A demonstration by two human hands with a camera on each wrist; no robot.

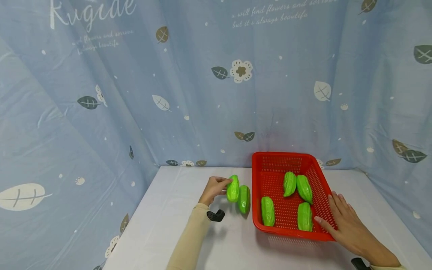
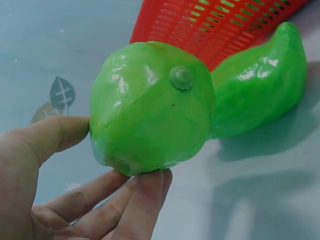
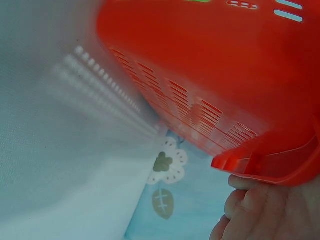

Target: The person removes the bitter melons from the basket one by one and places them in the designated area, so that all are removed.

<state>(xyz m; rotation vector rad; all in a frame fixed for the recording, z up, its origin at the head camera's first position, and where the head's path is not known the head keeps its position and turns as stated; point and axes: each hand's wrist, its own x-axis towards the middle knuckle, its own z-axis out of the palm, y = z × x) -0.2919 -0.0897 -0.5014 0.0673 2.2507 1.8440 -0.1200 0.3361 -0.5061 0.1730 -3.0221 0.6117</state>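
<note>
Low in the centre of the head frame, the left hand (image 1: 215, 188) pinches a green gourd (image 1: 233, 191) at its fingertips, to the hand's right. The gourd's long axis runs nearly up the head frame, its nubbed end facing the left wrist camera. The right hand (image 1: 349, 225), lower right, rests straight-fingered on the red basket's (image 1: 255, 210) rim.
</note>
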